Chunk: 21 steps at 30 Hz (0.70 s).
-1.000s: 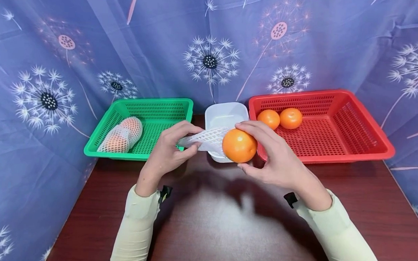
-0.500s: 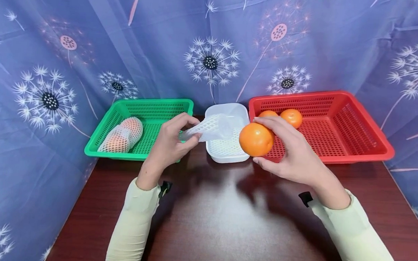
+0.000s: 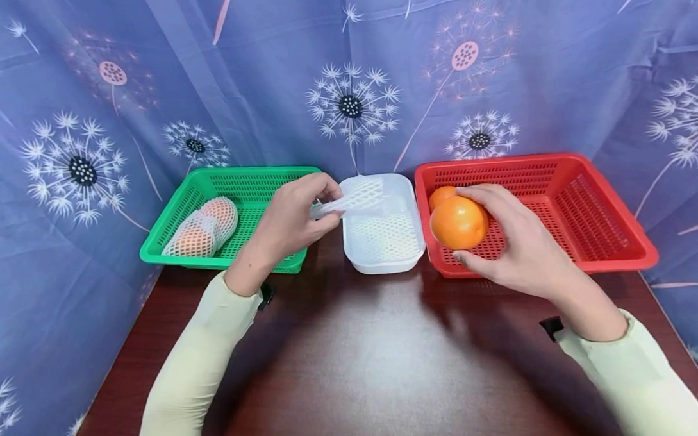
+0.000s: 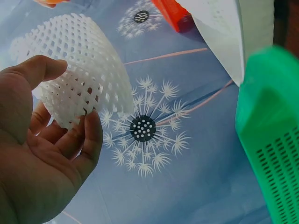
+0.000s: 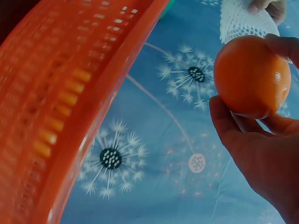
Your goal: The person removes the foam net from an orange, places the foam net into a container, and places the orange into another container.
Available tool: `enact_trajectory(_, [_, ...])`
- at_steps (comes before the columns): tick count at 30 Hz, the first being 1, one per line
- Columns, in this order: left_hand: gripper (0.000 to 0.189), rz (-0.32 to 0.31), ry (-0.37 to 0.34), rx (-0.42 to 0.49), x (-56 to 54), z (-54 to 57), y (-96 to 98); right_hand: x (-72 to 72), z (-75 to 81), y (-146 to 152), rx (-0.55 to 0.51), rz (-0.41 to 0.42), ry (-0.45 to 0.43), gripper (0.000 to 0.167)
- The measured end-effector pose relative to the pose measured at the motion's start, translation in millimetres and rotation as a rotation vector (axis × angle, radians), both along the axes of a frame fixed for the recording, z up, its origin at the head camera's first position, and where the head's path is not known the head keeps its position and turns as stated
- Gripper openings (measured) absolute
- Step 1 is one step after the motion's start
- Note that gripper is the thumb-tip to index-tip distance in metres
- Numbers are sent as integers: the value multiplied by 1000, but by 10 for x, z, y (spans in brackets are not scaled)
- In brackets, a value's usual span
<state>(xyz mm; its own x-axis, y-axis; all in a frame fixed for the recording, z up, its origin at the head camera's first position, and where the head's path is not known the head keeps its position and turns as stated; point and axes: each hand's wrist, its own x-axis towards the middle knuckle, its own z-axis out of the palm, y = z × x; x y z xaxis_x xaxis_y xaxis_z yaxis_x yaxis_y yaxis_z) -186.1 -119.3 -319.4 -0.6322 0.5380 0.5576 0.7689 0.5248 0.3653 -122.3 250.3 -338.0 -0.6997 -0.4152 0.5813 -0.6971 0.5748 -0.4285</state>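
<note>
My left hand [image 3: 296, 215] pinches a white foam fruit net [image 3: 361, 196] between thumb and fingers, above the left part of the white tub [image 3: 382, 264]. In the left wrist view the net [image 4: 88, 60] spreads out from the fingertips with no fruit inside. My right hand [image 3: 515, 243] grips a bare orange [image 3: 458, 223] over the near left corner of the red basket [image 3: 619, 258]. Behind it, another orange [image 3: 441, 195] in the basket is partly covered. Inside the tub, more white netting [image 3: 385, 235] shows.
At the left stands a green basket [image 3: 247, 169] holding two net-wrapped fruits [image 3: 195, 232]. The containers line the back of a dark wooden table [image 3: 367, 360], against a blue dandelion-print cloth [image 3: 261, 80].
The right hand has carried the orange rightward, away from the net, from over the tub to over the red basket. The left hand keeps its net, now raised slightly.
</note>
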Motion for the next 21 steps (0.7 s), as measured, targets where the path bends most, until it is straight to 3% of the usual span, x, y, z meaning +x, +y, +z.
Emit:
enact_trajectory(3, [14, 1, -24, -55, -78, 47, 9, -31, 22, 97, 17, -17, -2, 90])
enact_trajectory(10, [38, -3, -103, -173, -300, 102, 57, -167, 81, 324, 80, -50, -26, 92])
enact_trajectory(21, [27, 23, -126, -268, -596, 92, 184, -431, 129, 507, 204, -107, -156, 82])
